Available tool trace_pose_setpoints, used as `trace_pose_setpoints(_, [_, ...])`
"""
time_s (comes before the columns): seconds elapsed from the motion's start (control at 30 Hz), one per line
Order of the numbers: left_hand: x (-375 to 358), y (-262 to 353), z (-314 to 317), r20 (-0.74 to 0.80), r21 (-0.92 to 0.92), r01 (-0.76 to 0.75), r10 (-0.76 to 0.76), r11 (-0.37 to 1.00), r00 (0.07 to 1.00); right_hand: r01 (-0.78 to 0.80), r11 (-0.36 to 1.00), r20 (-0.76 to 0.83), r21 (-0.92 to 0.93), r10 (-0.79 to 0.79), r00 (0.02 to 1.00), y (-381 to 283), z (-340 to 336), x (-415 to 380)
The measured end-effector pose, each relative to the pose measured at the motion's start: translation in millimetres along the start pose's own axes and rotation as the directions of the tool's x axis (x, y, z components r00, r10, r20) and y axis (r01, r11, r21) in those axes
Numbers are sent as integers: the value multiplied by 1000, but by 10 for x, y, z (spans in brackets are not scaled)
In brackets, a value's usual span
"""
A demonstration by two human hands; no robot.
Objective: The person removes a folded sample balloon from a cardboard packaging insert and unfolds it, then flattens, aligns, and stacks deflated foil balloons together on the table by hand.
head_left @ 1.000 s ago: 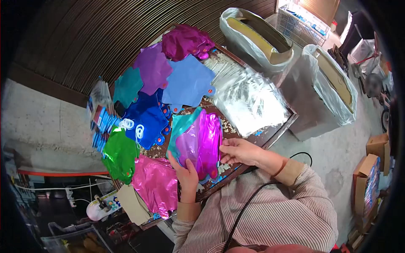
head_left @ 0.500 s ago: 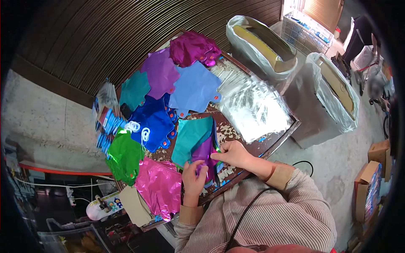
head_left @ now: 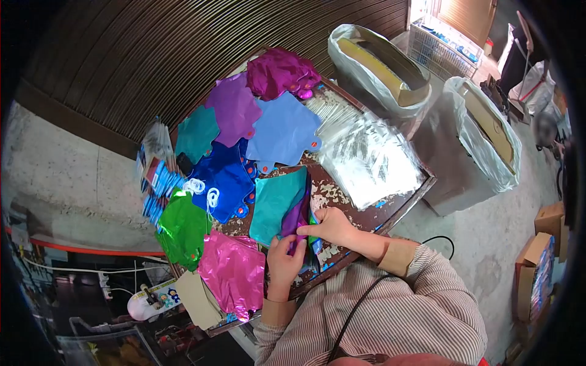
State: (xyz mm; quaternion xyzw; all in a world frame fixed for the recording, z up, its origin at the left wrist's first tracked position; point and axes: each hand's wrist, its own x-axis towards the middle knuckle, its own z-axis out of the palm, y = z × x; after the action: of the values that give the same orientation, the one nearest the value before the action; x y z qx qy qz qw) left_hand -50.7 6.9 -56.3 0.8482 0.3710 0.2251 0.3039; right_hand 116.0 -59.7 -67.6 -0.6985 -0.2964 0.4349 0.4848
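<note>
A teal flat foil balloon (head_left: 274, 201) lies near the table's front edge, with a purple foil balloon (head_left: 295, 218) folded along its right side. My left hand (head_left: 285, 263) pinches the purple foil near its lower end. From the right, my right hand (head_left: 329, 228) grips the same folded edge, thumb almost meeting my left fingers. Thin green and dark foil edges show beneath my right hand. Close to my left hand lies a pile of pink foil balloons (head_left: 229, 268). The fingertips partly hide the gripped foil.
Around the work lie green (head_left: 183, 229), dark blue (head_left: 223, 186), light blue (head_left: 284, 131), violet (head_left: 231, 107) and magenta foil balloons (head_left: 281, 73). A stack of clear plastic sleeves (head_left: 369, 161) covers the table's right side. Two lined bins (head_left: 378, 67) stand beyond its right edge.
The purple foil is gathered into a narrower fold. My right hand has shifted slightly left and down, and my left hand's fingers have closed in toward it.
</note>
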Motion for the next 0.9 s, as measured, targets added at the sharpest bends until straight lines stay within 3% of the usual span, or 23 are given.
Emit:
trace_pose_setpoints(0.13, [16, -70, 31, -11, -3, 56, -56, 998, 998, -19, 1000, -60, 7, 19, 998, -45, -34, -42])
trace_pose_setpoints(0.3, [15, -137, 47, -52, 29, -40, 42, 999, 998, 99, 983, -98, 156, -84, 992, -74, -215, -196])
trace_pose_setpoints(0.43, [12, -153, 46, -34, 65, -9, 11, 998, 999, -83, 981, 88, 176, 68, 994, -105, -353, -239])
trace_pose_setpoints(0.8, [35, -34, 37, -42, 8, -4, 4, 1000, 999, -166, 972, 57, 168, 159, 986, 29, -82, -96])
trace_pose_setpoints(0.9, [28, -29, 78, -115, -22, -83, 80, 996, 990, -125, 982, 46, 142, 119, 992, 117, 9, -41])
